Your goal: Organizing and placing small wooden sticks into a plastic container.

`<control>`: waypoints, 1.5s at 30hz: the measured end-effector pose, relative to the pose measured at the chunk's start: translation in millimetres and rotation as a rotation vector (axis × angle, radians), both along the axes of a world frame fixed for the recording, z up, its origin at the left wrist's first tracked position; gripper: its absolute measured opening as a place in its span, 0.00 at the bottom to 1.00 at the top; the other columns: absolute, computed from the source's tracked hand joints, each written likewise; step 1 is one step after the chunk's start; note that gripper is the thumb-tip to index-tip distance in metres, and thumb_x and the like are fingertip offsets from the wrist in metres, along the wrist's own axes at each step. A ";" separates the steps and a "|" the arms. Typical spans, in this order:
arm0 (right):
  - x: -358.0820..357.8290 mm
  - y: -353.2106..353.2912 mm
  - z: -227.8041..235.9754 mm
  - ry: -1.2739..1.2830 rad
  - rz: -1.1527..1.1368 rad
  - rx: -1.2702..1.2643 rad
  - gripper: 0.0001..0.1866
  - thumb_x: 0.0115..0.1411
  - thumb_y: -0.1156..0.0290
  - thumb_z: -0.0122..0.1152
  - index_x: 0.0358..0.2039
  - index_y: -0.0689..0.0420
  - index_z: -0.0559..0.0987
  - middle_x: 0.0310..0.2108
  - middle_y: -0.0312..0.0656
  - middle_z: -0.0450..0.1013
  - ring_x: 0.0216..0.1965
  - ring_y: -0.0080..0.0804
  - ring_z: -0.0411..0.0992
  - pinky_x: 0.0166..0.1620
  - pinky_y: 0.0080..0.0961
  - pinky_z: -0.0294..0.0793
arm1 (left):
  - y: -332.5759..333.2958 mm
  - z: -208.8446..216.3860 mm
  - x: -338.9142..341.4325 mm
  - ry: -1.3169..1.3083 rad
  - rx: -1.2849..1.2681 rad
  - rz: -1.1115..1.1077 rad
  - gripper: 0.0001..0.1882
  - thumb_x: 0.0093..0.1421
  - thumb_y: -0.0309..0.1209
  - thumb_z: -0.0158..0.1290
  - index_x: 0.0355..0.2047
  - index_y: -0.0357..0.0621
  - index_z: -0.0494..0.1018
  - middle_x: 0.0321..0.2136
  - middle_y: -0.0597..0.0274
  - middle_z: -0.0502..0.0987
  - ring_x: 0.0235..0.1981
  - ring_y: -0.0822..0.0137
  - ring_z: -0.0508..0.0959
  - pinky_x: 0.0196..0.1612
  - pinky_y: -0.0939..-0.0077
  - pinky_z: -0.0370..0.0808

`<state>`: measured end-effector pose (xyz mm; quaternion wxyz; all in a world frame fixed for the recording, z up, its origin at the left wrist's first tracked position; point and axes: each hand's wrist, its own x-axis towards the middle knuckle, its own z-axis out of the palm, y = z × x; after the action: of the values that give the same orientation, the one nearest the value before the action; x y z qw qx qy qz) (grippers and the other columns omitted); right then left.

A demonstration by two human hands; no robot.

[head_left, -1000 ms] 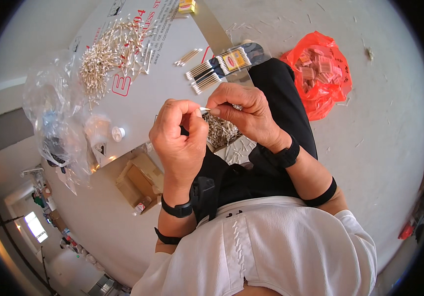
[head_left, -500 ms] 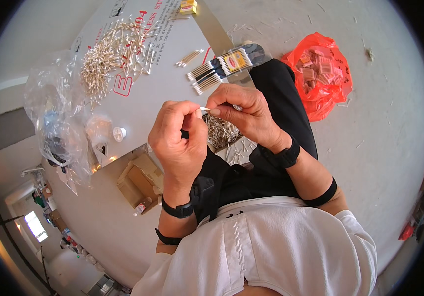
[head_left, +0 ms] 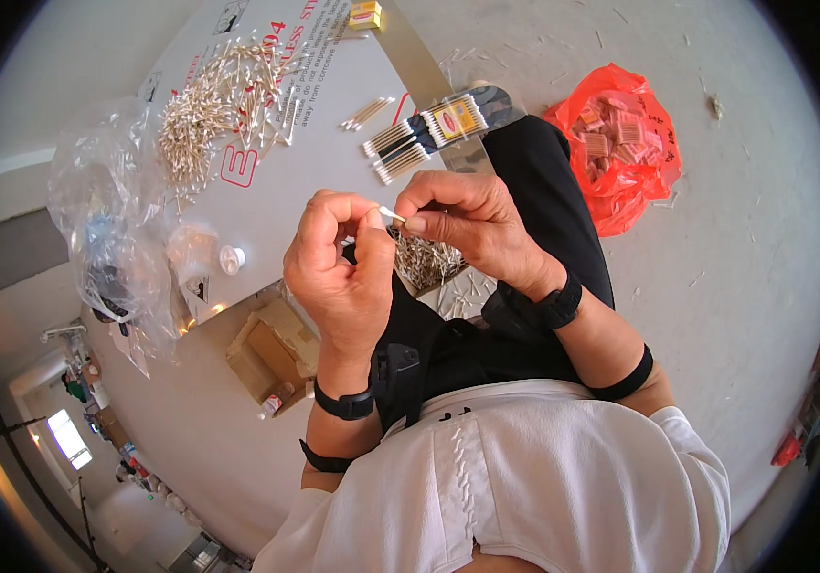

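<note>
A single cotton swab (head_left: 391, 214) spans the small gap between my hands, its white tip toward the left. My right hand (head_left: 472, 222) pinches its stick between thumb and index finger. Thumb and forefinger of my left hand (head_left: 338, 263) close at the white tip. Below the fingers, a box of loose cotton swabs (head_left: 426, 260) sits by my lap, partly hidden. Just beyond the hands, rows of swabs (head_left: 400, 164) and a small yellow pack with swabs (head_left: 456, 118) lie on a dark, clear-edged holder (head_left: 494, 105).
A large pile of swabs (head_left: 195, 124) covers part of the grey printed board (head_left: 276, 205). Clear plastic bags (head_left: 109, 220) and a small white cup (head_left: 231, 259) are at left. An open carton (head_left: 266, 358) stands on the floor; a red bag of pink packs (head_left: 620, 143) lies right.
My left hand has shifted slightly left, and its fingers now sit a little further out on the swab's tip. The right hand keeps its pinch almost in place.
</note>
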<state>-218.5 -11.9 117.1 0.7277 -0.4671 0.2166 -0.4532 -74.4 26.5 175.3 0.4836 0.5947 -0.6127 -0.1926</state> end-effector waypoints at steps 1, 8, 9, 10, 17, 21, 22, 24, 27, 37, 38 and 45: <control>0.1 0.4 0.0 -0.042 -0.001 0.038 0.01 0.62 0.79 0.60 0.34 0.63 0.78 0.30 0.32 0.71 0.34 0.15 0.68 0.38 0.16 0.70 | -0.4 -0.8 -0.1 0.089 -0.001 -0.030 0.07 0.53 0.16 0.54 0.32 0.37 0.72 0.26 0.65 0.72 0.23 0.76 0.70 0.28 0.83 0.69; 0.9 -1.4 5.1 -0.083 -0.032 0.018 0.04 0.62 0.78 0.61 0.36 0.64 0.79 0.32 0.32 0.72 0.37 0.16 0.69 0.43 0.17 0.72 | -2.7 2.3 -1.4 0.089 0.016 -0.115 0.07 0.54 0.17 0.60 0.34 0.36 0.76 0.28 0.65 0.75 0.27 0.76 0.73 0.29 0.84 0.71; 0.7 -1.0 4.3 -0.083 -0.033 0.016 0.04 0.62 0.78 0.61 0.36 0.64 0.79 0.32 0.32 0.72 0.37 0.16 0.69 0.43 0.17 0.72 | -2.3 3.1 -1.9 0.089 0.015 -0.116 0.07 0.54 0.17 0.60 0.34 0.36 0.76 0.28 0.65 0.75 0.27 0.76 0.73 0.29 0.84 0.71; 0.6 -0.3 2.6 -0.081 -0.045 0.036 0.04 0.62 0.78 0.62 0.36 0.64 0.79 0.32 0.33 0.72 0.36 0.16 0.70 0.42 0.16 0.72 | -1.5 4.6 -2.7 0.065 0.013 -0.108 0.06 0.55 0.17 0.60 0.33 0.36 0.76 0.29 0.64 0.75 0.27 0.76 0.73 0.29 0.83 0.71; -7.4 -2.6 17.2 0.103 -0.288 -0.308 0.04 0.57 0.79 0.64 0.34 0.62 0.79 0.28 0.37 0.72 0.28 0.22 0.70 0.32 0.20 0.70 | -3.8 4.2 -5.0 -0.189 -0.159 -0.068 0.08 0.52 0.16 0.61 0.32 0.37 0.75 0.29 0.59 0.75 0.26 0.68 0.75 0.28 0.78 0.72; -6.5 -1.7 31.2 0.261 -0.371 -0.505 0.06 0.53 0.80 0.65 0.32 0.61 0.78 0.26 0.40 0.70 0.25 0.32 0.70 0.28 0.26 0.70 | -6.5 -2.7 -1.8 -0.356 -0.244 -0.060 0.10 0.48 0.15 0.60 0.32 0.37 0.75 0.29 0.59 0.74 0.26 0.61 0.75 0.29 0.73 0.72; -4.1 -1.5 32.0 0.328 -0.449 -0.583 0.06 0.51 0.80 0.65 0.30 0.60 0.77 0.25 0.42 0.69 0.24 0.36 0.70 0.27 0.28 0.70 | -7.2 -3.2 -0.8 -0.436 -0.283 -0.067 0.12 0.46 0.15 0.60 0.31 0.37 0.75 0.29 0.58 0.74 0.27 0.60 0.75 0.29 0.71 0.72; -1.6 -0.8 33.1 0.394 -0.527 -0.661 0.07 0.49 0.80 0.65 0.29 0.60 0.76 0.24 0.43 0.68 0.23 0.40 0.70 0.26 0.30 0.70 | -7.2 -3.0 -0.6 -0.516 -0.321 -0.073 0.13 0.44 0.15 0.61 0.31 0.37 0.75 0.29 0.58 0.74 0.27 0.58 0.75 0.29 0.68 0.72; 1.9 1.1 34.9 0.508 -0.593 -0.782 0.08 0.47 0.80 0.64 0.28 0.60 0.75 0.23 0.44 0.67 0.22 0.42 0.70 0.24 0.34 0.70 | -6.1 -1.4 -1.3 -0.590 -0.339 -0.061 0.14 0.42 0.15 0.61 0.31 0.37 0.75 0.29 0.58 0.74 0.27 0.58 0.75 0.30 0.67 0.72; 4.0 3.1 32.9 0.463 -0.615 -0.792 0.10 0.46 0.86 0.63 0.30 0.63 0.76 0.22 0.42 0.70 0.20 0.35 0.70 0.23 0.26 0.69 | -2.1 2.1 -4.1 -0.555 -0.330 -0.023 0.10 0.49 0.14 0.59 0.31 0.37 0.75 0.28 0.57 0.76 0.27 0.58 0.77 0.30 0.70 0.74; 4.0 3.0 33.0 0.471 -0.626 -0.820 0.10 0.46 0.86 0.63 0.30 0.63 0.76 0.23 0.42 0.71 0.20 0.35 0.70 0.23 0.25 0.69 | -1.9 2.0 -3.9 -0.557 -0.328 -0.023 0.10 0.49 0.14 0.59 0.31 0.37 0.75 0.28 0.57 0.76 0.27 0.58 0.77 0.30 0.70 0.74; 4.7 3.5 31.6 0.476 -0.624 -0.814 0.11 0.45 0.87 0.62 0.30 0.63 0.76 0.22 0.42 0.71 0.20 0.34 0.71 0.24 0.25 0.70 | -1.5 1.8 -3.4 -0.569 -0.329 -0.025 0.10 0.49 0.14 0.59 0.31 0.37 0.75 0.28 0.57 0.76 0.27 0.59 0.77 0.30 0.71 0.75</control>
<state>-213.9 -8.4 148.7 0.2513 -0.7134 0.3103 -0.5759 -77.9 25.1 177.1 0.3804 0.5307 -0.7535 0.0769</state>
